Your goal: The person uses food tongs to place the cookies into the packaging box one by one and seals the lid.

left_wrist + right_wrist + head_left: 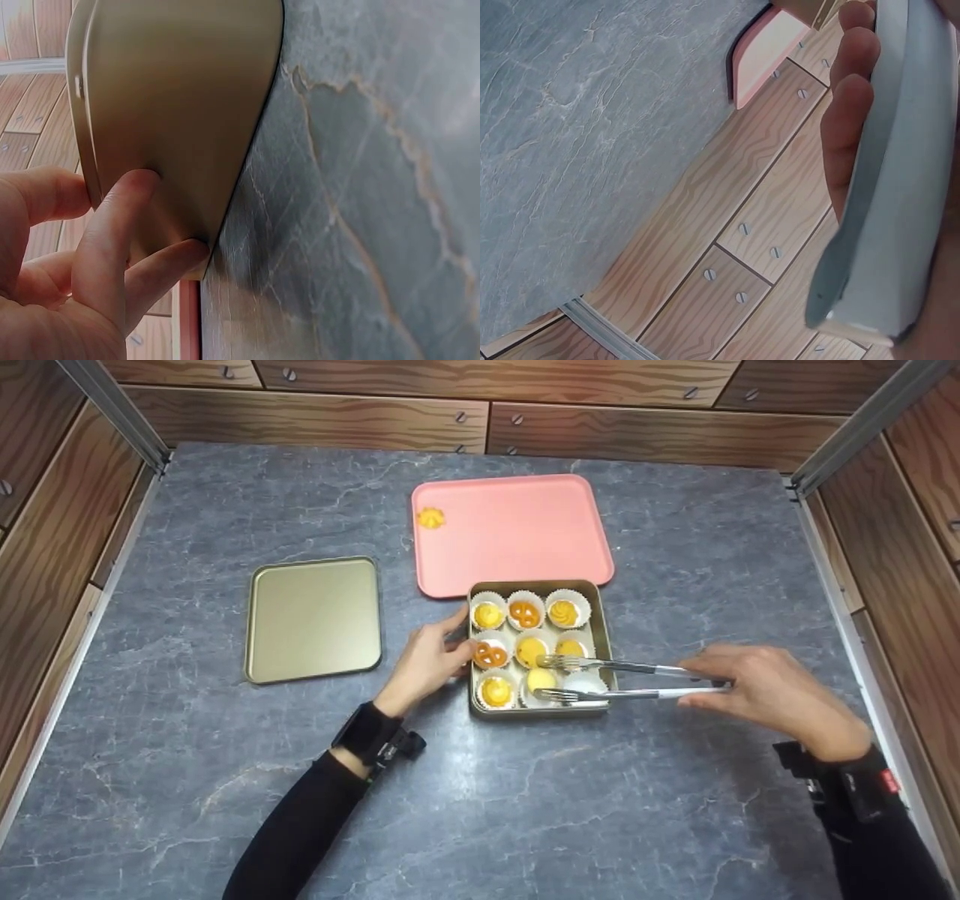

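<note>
A gold square tin [609,641] holds paper cups with small yellow pastries and pretzel-shaped cookies [525,613]. My left hand [426,664] touches the tin's left side; in the left wrist view its fingertips [139,184] press on the outer wall and one reaches the rim. From the right, my right hand [765,690] grips metal tongs [637,666] with pale handles. The tongs' tips reach over the front cups, one on each side of a round yellow pastry [541,681]; I cannot tell whether they squeeze it. The front right paper cup [585,684] shows no pastry.
Behind the tin lies a pink tray [517,536] with one yellow flower-shaped cookie [431,517] near its left edge. The gold lid [315,619] rests on the grey marbled table [525,817] to the left. Wood-patterned panels [337,420] enclose the back and sides.
</note>
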